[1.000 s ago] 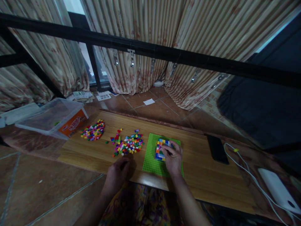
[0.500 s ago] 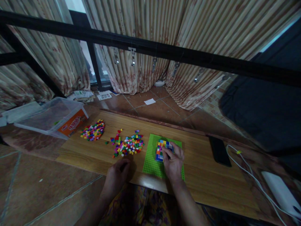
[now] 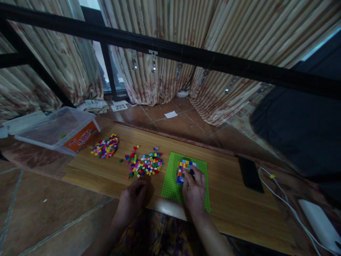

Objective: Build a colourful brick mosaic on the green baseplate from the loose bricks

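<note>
A green studded baseplate [image 3: 170, 187] lies on the wooden board in front of me. On it sits a rectangular patch of multicoloured building bricks [image 3: 182, 166], edged partly in blue. My right hand [image 3: 195, 192] is over the right side of this patch, thumb and bent fingers touching its top. Whatever is between those fingertips is too small to make out. My left hand [image 3: 133, 196] rests curled at the board's near edge, its fingers closed and their contents hidden. Just beyond it spreads a pile of loose small bricks [image 3: 149, 164].
A second brick heap [image 3: 106, 146] lies farther left, near a clear plastic box [image 3: 57, 128] with an orange label. To the right are a black phone [image 3: 250, 174], a white cable [image 3: 283, 195] and a white device [image 3: 318, 222]. A dark rail [image 3: 170, 48] crosses beyond the board.
My right hand has shifted slightly and its fingers now lie lower on the brick patch, less raised in a pinch. My left hand stays put. The view has tilted slightly.
</note>
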Available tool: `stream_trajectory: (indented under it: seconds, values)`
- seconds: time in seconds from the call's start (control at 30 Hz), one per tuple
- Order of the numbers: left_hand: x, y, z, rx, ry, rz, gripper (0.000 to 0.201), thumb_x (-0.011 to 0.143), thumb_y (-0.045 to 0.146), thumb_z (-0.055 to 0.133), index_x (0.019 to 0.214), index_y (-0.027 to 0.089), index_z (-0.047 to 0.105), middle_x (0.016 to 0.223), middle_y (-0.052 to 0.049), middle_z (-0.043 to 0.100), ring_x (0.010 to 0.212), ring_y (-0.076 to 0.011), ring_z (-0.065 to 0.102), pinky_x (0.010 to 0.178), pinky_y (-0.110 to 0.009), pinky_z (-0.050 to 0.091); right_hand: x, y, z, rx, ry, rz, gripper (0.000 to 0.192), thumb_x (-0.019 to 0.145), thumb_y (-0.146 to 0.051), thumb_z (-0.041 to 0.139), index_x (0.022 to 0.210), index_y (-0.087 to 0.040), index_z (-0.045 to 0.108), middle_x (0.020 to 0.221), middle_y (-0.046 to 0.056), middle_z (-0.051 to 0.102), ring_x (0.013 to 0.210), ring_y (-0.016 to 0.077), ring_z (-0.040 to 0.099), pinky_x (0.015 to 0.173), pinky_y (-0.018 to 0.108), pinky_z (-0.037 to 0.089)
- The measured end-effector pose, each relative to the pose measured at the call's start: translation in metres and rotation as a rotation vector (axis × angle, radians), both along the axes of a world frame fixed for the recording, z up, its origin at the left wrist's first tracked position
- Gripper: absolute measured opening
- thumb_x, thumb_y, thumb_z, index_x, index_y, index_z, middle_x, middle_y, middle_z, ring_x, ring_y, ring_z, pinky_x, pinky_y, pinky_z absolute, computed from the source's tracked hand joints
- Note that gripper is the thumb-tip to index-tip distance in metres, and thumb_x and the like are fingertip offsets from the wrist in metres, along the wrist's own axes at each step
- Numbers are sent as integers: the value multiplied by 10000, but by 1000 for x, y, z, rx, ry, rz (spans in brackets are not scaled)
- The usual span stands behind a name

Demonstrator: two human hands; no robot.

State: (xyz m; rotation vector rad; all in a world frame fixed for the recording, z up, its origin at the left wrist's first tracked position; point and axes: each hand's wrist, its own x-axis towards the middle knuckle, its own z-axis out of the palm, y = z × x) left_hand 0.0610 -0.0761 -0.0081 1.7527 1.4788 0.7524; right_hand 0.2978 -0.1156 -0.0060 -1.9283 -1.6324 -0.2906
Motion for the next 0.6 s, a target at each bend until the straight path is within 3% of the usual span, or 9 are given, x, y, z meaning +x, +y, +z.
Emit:
stream_trajectory:
  seconds: [0.4, 0.6]
  values:
    - [0, 0, 0, -8, -18, 2, 238, 785, 366, 522, 875, 218, 685, 864, -28, 731, 779, -179, 676, 753, -264, 525, -3, 1, -1, 18, 79, 5, 337, 898, -141, 405, 1103, -191, 668, 1218, 130, 543, 1096, 268, 437, 938, 470, 437]
    - [1, 2, -1, 32, -34, -2, 220, 776, 337, 517, 854, 216, 683, 834, -28, 727, 772, -180, 675, 730, -268, 529, 3, 1, -2, 55, 146, 48, 361, 888, -158, 408, 1131, -240, 661, 1196, 95, 576, 1061, 246, 484, 904, 452, 454]
